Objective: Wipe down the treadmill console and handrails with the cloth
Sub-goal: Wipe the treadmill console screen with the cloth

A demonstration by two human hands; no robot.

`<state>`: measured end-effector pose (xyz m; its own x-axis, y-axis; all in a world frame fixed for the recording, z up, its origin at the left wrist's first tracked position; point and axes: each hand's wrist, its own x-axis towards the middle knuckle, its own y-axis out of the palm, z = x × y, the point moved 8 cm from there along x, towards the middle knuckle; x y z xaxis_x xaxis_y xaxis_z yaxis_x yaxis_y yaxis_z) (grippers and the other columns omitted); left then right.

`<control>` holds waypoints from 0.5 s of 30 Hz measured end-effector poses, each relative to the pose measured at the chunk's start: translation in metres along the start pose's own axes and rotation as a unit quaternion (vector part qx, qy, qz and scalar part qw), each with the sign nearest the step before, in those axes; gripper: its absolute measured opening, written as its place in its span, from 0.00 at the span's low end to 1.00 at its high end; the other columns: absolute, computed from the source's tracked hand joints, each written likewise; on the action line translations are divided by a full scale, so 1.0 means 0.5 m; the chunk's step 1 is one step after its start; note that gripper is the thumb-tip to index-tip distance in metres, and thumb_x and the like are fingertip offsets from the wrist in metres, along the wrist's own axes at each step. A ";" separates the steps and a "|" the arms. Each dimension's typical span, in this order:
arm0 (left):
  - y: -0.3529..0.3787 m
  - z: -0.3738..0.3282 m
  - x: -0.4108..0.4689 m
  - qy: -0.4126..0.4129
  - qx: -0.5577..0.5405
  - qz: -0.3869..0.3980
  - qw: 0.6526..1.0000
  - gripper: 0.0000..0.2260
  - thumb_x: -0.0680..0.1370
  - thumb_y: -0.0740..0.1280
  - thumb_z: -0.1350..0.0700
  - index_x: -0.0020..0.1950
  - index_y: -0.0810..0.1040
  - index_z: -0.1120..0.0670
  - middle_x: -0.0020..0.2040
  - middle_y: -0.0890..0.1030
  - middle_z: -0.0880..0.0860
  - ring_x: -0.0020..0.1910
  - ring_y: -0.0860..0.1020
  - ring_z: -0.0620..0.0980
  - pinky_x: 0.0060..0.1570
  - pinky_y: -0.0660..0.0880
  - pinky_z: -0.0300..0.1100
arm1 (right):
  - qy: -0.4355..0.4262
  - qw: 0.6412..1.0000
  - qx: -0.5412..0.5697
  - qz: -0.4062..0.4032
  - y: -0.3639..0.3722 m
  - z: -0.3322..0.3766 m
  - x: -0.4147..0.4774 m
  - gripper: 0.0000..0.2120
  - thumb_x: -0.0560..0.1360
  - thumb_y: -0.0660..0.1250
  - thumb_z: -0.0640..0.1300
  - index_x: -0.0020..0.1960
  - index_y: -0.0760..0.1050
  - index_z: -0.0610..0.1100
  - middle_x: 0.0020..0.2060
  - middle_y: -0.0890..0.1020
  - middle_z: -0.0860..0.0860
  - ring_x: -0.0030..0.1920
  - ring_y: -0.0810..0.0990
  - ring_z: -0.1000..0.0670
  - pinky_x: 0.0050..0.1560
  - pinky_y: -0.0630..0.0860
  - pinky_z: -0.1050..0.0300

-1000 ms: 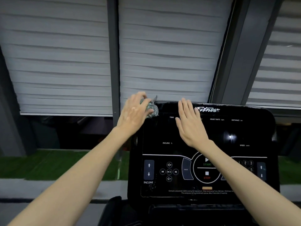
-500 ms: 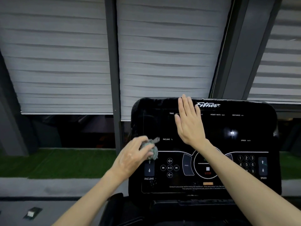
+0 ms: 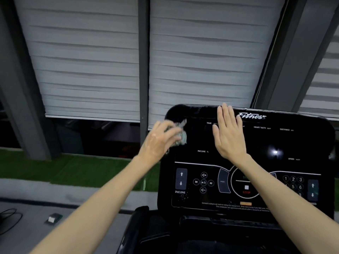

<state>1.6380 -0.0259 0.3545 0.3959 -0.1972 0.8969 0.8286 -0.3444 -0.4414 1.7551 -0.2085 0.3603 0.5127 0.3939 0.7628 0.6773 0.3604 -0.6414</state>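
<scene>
Floor, far left: lying loose, a dark cable [image 3: 9, 217] and a small pale block [image 3: 53, 218], well apart from the work.

Left hand [image 3: 157, 142]: blurring with motion; fingers curling round the cloth and pinching it, pressing it onto the console's left side, probably to keep the wad bearing down while rubbing.

Cloth [image 3: 180, 133]: bunching into a small patterned wad, touching the console's upper left corner, above the INCLINE readout.

Treadmill console [image 3: 256, 162]: leaning back, glossy black, catching a lamp glare at right and showing pale specks below the INCLINE arrows [image 3: 181, 178].

Right hand [image 3: 229, 136]: lying flat on the upper panel just left of the Fitness logo [image 3: 252, 116], fingers straight and pressed together, holding nothing; judging by the pose, steadying the console against the rubbing.

Handrails: not showing clearly, so cannot tell whether wiped.

Change: half a second ago, working lower with the cloth, beside the INCLINE arrows; now sweeping back up to the corner, matching the spot of a second ago. Right hand staying where it was. Apparently stroking up and down the left strip, with the middle and right panel waiting.
</scene>
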 end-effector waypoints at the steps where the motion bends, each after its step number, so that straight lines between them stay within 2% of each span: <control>1: 0.007 -0.017 -0.054 -0.001 -0.008 0.010 1.000 0.13 0.78 0.66 0.50 0.54 0.82 0.58 0.48 0.78 0.55 0.45 0.70 0.49 0.46 0.71 0.39 | -0.001 1.000 0.001 -0.001 -0.001 0.001 0.000 0.28 0.81 0.46 0.50 0.78 0.51 0.39 0.78 0.54 0.43 0.78 0.51 0.45 0.74 0.51 0.44; 4: 0.032 -0.064 -0.191 -0.007 -0.037 0.061 0.997 0.12 0.78 0.67 0.50 0.55 0.82 0.56 0.46 0.76 0.53 0.43 0.72 0.48 0.40 0.76 0.41 | -0.004 1.000 0.005 -0.003 -0.002 0.003 -0.001 0.28 0.82 0.46 0.49 0.78 0.51 0.39 0.77 0.54 0.42 0.77 0.51 0.44 0.74 0.51 0.43; 6: 0.040 -0.072 -0.206 0.005 -0.054 0.083 0.995 0.12 0.78 0.67 0.50 0.56 0.81 0.56 0.46 0.76 0.53 0.43 0.73 0.49 0.39 0.78 0.42 | -0.002 1.000 0.010 -0.004 -0.002 0.001 -0.002 0.28 0.82 0.47 0.49 0.78 0.50 0.39 0.78 0.53 0.43 0.78 0.50 0.44 0.75 0.50 0.43; 9: 0.031 -0.056 -0.127 0.028 -0.060 0.088 0.994 0.13 0.77 0.66 0.51 0.54 0.82 0.58 0.46 0.76 0.56 0.43 0.74 0.50 0.40 0.79 0.42 | -0.005 1.000 0.006 -0.003 0.000 0.001 -0.006 0.28 0.82 0.46 0.49 0.78 0.50 0.39 0.78 0.53 0.43 0.78 0.50 0.44 0.75 0.51 0.43; 15: -0.017 0.028 0.096 -0.037 -0.016 0.014 0.999 0.10 0.74 0.71 0.57 0.53 0.83 0.60 0.46 0.77 0.60 0.45 0.77 0.59 0.43 0.79 0.52 | -0.005 1.000 0.014 -0.009 -0.005 0.004 0.001 0.28 0.81 0.47 0.49 0.78 0.50 0.39 0.78 0.53 0.43 0.78 0.50 0.44 0.74 0.51 0.42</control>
<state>1.6554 -0.0195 0.4017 0.4477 -0.1389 0.8833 0.8042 -0.3694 -0.4657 1.7530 -0.2076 0.3622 0.4952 0.3951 0.7737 0.6720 0.3903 -0.6294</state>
